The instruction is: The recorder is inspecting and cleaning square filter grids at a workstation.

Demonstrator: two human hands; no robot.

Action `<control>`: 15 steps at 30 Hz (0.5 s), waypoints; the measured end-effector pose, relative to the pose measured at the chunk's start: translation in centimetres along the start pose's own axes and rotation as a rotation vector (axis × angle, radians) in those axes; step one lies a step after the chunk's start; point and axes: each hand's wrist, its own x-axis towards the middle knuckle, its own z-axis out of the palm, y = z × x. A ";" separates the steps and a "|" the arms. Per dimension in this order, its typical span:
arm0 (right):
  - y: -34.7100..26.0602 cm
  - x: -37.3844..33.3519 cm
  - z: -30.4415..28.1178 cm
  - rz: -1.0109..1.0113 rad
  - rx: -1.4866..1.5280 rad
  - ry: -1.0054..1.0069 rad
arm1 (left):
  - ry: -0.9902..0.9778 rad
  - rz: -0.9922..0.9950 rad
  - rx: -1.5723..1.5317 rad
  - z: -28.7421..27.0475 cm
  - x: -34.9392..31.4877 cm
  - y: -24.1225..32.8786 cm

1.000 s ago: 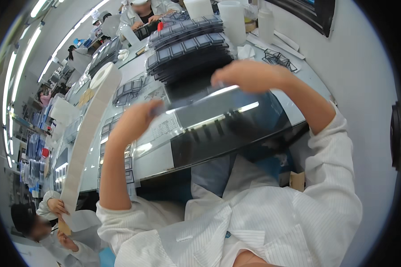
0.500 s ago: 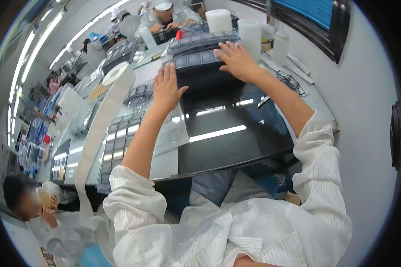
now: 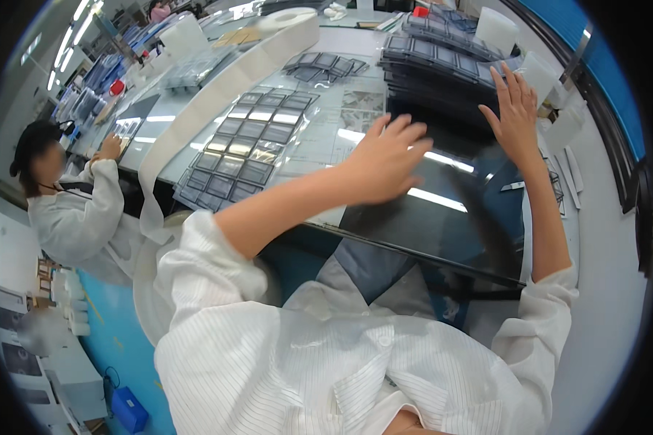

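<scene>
My left hand (image 3: 388, 161) hovers over the left part of a glossy black board (image 3: 442, 217) at the table's front edge. Its fingers are loosely apart and nothing shows in them. Fingers stretched, my right hand (image 3: 514, 119) is at the right end of a stack of dark framed sheets (image 3: 439, 61); whether it touches the stack I cannot tell. Left of the board lies a sheet of dark rectangular frames (image 3: 243, 141), with a smaller group of similar frames (image 3: 325, 67) beyond it.
A wide white strip (image 3: 210, 101) runs from a roll over the table edge. White rolls (image 3: 497, 29) stand behind the stack near the wall. A blade-like tool (image 3: 512, 186) lies right of the board. Another person (image 3: 80, 196) works at the left.
My left hand has come off the stack's left side, back toward me over the board. My right hand stays by the stack's right end. The view has turned left.
</scene>
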 end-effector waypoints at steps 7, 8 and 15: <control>-5.1 -3.9 -6.4 -0.036 0.333 -0.264 | -0.006 -0.473 0.016 -5.9 -13.0 -3.2; -5.7 -3.9 -6.7 -0.041 0.343 -0.276 | 0.035 -0.566 0.107 -5.7 -14.6 -4.2; -11.3 -2.5 -7.7 -0.281 0.606 -0.431 | 0.037 -0.719 0.212 -4.2 -18.5 -5.5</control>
